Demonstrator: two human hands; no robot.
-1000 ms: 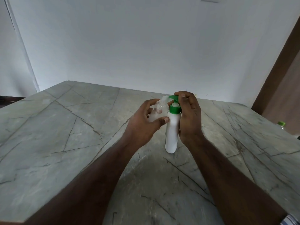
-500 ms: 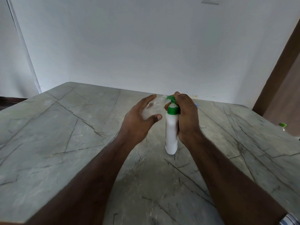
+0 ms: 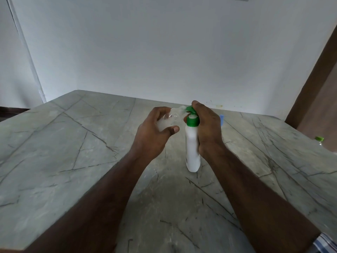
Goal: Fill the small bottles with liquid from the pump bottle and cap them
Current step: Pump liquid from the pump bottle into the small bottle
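While the left hand (image 3: 153, 132) holds a small clear bottle (image 3: 168, 119) up off the table (image 3: 54, 161), the bottle sits cupped between curled fingers on its far side and the thumb (image 3: 171, 129) on its near side. Thumb tip lies across the lower body; fingertips wrap over the top left shoulder. Fingers are roughly half closed around it, not spread.

Small bottle is tilted, long axis running from lower left to upper right, mouth end aimed toward the green pump head (image 3: 188, 109). Mouth and spout look to be touching or just beside each other; blur there, cannot tell which.

Pump bottle (image 3: 192, 148): white body, green collar, standing upright on the table near its middle, long axis vertical. Spout points left, toward the small bottle.

Right hand (image 3: 207, 128) grips the pump bottle from its right side. Palm and heel are against the upper body; fingers are curled round behind the neck and hidden. One digit arches over the top, its tip resting on the pump head. Whether the pump is pressed down I cannot tell.

Just behind the right hand, a small blue object (image 3: 221, 119) shows on the table, mostly hidden. At the far right edge, a green cap (image 3: 319, 138) on a clear bottle, well apart from the hands.
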